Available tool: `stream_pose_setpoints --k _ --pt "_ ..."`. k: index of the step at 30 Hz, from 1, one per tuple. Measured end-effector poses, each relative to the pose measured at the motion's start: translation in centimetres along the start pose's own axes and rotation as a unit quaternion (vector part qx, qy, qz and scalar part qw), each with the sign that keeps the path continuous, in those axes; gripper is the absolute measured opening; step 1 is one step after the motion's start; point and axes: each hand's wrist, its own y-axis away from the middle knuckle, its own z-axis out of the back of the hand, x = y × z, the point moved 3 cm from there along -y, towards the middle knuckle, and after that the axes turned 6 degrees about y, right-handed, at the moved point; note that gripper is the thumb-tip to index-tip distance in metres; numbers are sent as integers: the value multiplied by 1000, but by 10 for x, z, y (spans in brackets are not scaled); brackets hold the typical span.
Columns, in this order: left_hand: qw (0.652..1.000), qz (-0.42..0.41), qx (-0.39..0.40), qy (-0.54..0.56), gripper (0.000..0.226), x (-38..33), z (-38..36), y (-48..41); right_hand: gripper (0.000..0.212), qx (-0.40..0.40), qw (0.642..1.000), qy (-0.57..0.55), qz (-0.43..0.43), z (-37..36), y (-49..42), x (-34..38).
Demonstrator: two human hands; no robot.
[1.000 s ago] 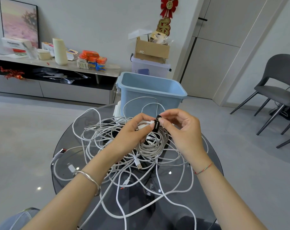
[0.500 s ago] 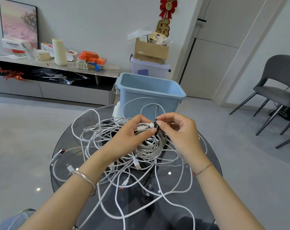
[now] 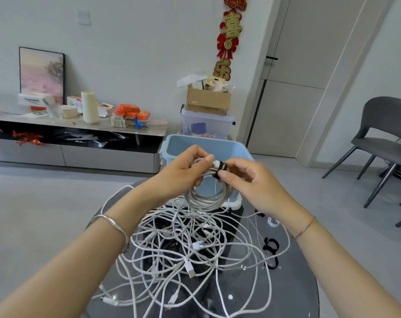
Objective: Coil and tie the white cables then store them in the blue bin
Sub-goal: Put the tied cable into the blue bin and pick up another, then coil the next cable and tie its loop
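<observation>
Now the coil hangs up in the air in front of the blue bin, where a second ago it sat low, just over the tangle of loose cables. The black strap has changed too: its free end stuck out before, and now it lies wrapped round the top of the coil, at the coil's twelve o'clock. The left hand keeps a narrow grip, thumb and fingers pinching the bundled strands just to the nine o'clock side of the strap. The right hand pinches the strap itself from the three o'clock side, fingertips curled onto it. Whether the strap's end is pressed fully shut I cannot tell. As I read it, this means the tying of this one cable is at or near its finish, and the lift toward the bin, which stands at the twelve o'clock edge of the surface, suggests the drop-in is the next step. Most of the job is left, though: the tangle covers the middle of the surface down to six o'clock, uncoiled, and spare black ties lie at about three o'clock, apart from the cables.
</observation>
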Motion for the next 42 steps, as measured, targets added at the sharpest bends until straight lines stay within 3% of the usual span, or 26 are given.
stream_pose_setpoints --k 5,8,12,16,19,22,24,28,32,36,42 --pt "1000 15 6 -17 17 -17 14 -57 23 71 985 157 21 30 -57 3" --pt "1000 11 15 -23 16 -29 21 -98 13 105 989 107 10 48 -94 0" --pt "998 -8 -15 -57 15 -33 32 -160 23 72 995 63 -32 65 -146 -22" --pt "992 17 34 -119 26 -1 46 -205 33 60 989 118 -69 68 -194 -73" --pt "985 69 93 -127 29 40 54 -228 37 97 981 131 -104 56 -215 -119" --pt "981 104 99 -127 29 80 55 -243 35 127 972 163 -113 39 -220 -154" --pt "978 123 103 -130 27 111 53 -254 36 97 972 183 -109 31 -223 -179" --pt "941 198 144 -234 10 172 38 -271 28 -47 962 238 -123 31 -222 -223" --pt "906 268 174 -277 23 209 16 -286 37 -55 958 226 -169 26 -219 -243" --pt "866 279 195 -365 31 221 -1 -289 37 -49 966 193 -162 26 -222 -247" --pt "885 374 179 -212 41 239 4 -283 36 -45 970 174 -164 24 -221 -248"
